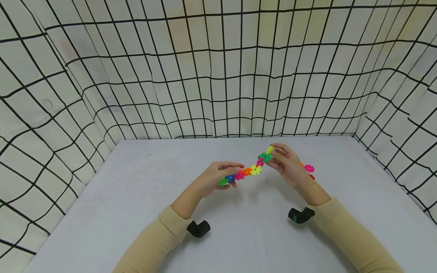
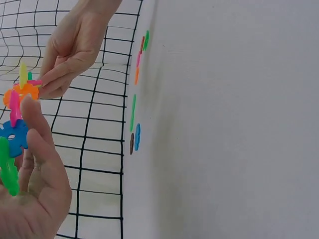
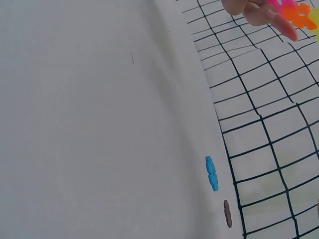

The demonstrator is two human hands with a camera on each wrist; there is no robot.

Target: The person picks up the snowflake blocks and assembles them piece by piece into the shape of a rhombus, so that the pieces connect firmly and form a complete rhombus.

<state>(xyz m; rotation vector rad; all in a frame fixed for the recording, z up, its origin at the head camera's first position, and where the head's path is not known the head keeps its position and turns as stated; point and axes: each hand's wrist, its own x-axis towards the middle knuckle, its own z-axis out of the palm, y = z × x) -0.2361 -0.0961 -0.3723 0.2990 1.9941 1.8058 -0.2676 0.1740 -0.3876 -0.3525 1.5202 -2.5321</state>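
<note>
A wavy chain of interlocking flower-shaped plastic discs (image 1: 256, 170) hangs above the table between both hands, in green, blue, pink, orange and yellow. My left hand (image 1: 212, 177) holds its left end, with the green disc (image 2: 8, 169) and blue disc (image 2: 16, 138) by the fingers. At the upper right end, the right hand (image 1: 289, 167) pinches a yellow disc (image 1: 270, 149) beside a green disc (image 1: 264, 157). The right wrist view catches only part of the left hand (image 3: 259, 13) and a few discs of the chain, the orange disc (image 3: 298, 16) among them.
Loose discs lie on the white table (image 1: 136, 197), including a pink disc (image 1: 309, 168) partly behind the right hand. The left wrist view shows several more, such as a blue disc (image 2: 137, 137) and a brown disc (image 2: 132, 143). Black-gridded white cloth (image 1: 232, 87) encloses the table.
</note>
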